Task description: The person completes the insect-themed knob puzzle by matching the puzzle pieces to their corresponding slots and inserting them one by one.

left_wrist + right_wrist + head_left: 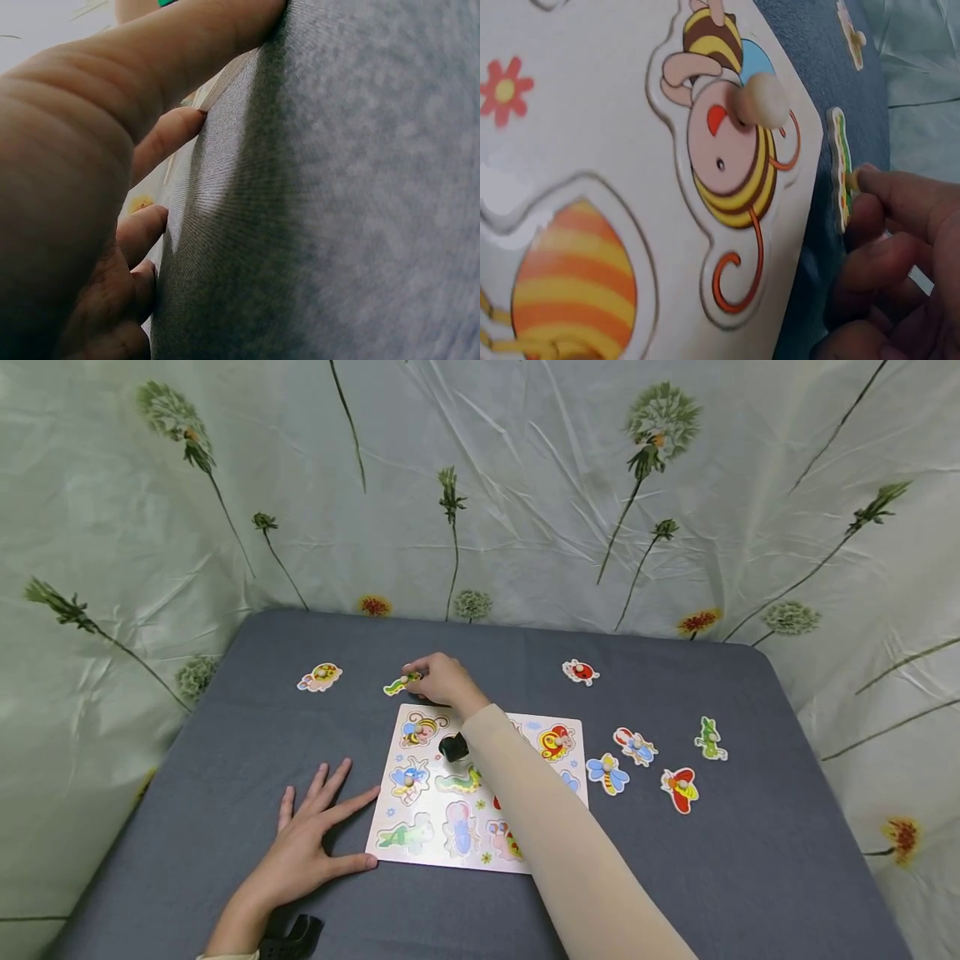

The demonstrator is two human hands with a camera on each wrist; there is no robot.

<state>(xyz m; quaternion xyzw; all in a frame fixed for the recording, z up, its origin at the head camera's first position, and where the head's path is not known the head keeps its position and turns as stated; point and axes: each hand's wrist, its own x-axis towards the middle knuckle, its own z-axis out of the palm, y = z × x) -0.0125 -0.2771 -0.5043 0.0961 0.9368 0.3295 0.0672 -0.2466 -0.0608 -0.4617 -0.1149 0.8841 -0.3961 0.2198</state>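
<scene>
My right hand [442, 681] reaches past the far left edge of a white wooden peg puzzle board [420, 858]. Its thumb and fingertip pinch the small knob of a green caterpillar puzzle piece [394, 687], which shows edge-on by the cloth in the right wrist view. My left hand [303, 835] rests on the cloth with fingers spread, index fingertip and thumb tip at the board's left edge. A bee piece [731, 150] with a round knob sits in the board's far left corner, near the right hand. The right forearm hides part of the board.
Loose knobbed pieces lie on the grey cloth [480, 918]: a yellow-and-pink one [320, 677] at far left, a ladybug [581, 672] beyond the board, and several to the right, including a green one [710, 739] and a red-winged one [680, 790]. A flowered curtain [525, 527] hangs behind.
</scene>
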